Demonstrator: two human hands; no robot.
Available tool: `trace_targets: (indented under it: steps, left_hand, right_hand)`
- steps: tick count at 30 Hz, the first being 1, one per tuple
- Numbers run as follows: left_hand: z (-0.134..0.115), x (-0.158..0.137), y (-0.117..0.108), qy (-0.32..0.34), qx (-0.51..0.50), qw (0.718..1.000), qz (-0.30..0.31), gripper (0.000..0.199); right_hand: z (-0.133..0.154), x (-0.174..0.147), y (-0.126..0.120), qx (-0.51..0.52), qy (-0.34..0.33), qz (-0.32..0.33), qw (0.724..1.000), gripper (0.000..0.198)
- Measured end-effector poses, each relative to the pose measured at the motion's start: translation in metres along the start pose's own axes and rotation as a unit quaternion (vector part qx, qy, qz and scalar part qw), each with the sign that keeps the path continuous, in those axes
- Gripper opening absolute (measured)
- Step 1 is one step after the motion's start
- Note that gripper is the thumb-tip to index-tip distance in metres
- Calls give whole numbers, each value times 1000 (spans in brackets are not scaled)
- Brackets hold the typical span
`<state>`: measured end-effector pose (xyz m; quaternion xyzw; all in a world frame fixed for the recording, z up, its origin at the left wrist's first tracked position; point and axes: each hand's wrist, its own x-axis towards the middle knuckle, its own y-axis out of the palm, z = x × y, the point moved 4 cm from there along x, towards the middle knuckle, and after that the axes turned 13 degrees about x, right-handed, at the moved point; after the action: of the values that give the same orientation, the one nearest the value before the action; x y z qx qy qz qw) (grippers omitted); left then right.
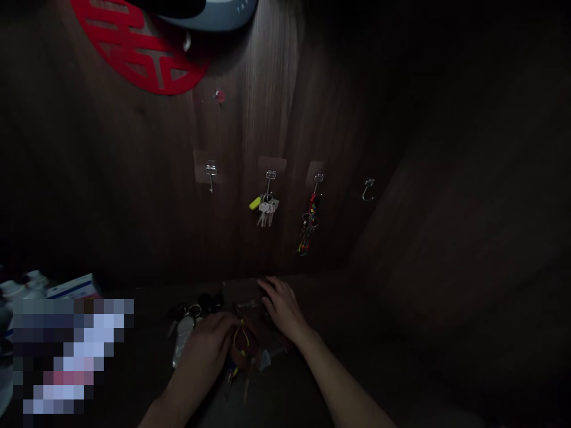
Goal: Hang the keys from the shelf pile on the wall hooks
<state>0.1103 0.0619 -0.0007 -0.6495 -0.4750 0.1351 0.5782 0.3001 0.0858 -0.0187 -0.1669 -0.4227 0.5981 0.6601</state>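
Observation:
My left hand (210,340) is low in the view, its fingers bent and its fingertips at the yellow cord (241,337) of a bunch of keys and trinkets. Beside that hand, on its left, lie a silvery key fob (182,339) and a metal ring (194,310). My right hand (282,306) rests further right, fingers stretched out and a little apart, over something dark that I cannot make out. Between the hands sits a brown item (245,351), perhaps leather, with a pale tag-like piece (264,359) next to it. The light is dim here.
Above, a key bunch with a yellow tag (266,209) and a colourful braided keychain (310,223) hang from wall hooks. A bare hook (211,173) is left of them, another hook (368,189) right. White bottles (15,291) and a box (74,287) stand at left.

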Motion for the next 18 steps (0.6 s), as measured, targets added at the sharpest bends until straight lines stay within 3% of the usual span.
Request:
trace_targets:
  steps: [6,12,15,18]
  left_hand:
    - [-6,2,0,-7,-8,1000,-4,27]
    - [-6,1,-1,-26,-36,998,-39,24]
    - [-3,0,1,-35,-49,996,-62,25]
    - [-4,-1,0,-36,-65,994,-81,24]
  right_hand:
    - [-1,3,-4,7,-13,-18,1000,15]
    - [29,-12,-13,175,-54,18,983,16]
    - [42,-19,-4,299,-16,41,953,11]
    - [46,-23,10,451,67,50,889,14]
